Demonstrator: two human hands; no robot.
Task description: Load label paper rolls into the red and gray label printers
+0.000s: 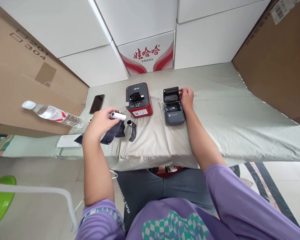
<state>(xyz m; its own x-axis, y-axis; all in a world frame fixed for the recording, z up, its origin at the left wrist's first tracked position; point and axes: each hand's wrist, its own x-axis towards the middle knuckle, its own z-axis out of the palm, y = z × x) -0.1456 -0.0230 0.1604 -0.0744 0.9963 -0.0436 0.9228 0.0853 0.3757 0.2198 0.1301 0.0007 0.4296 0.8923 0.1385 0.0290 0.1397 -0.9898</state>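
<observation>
The white roll sits pinched in the left hand, above a dark wrapper on the worktop. The right hand rests its fingers against the open grey printer, grip loosely curled on its lid edge; 1 red printer stands between, a phone and bottle further left.

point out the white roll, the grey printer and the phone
white roll [118, 115], head view, middle of the tube held in the left hand
grey printer [174, 116], head view, lower body below the open lid
phone [97, 103], head view, centre of the dark screen
</observation>
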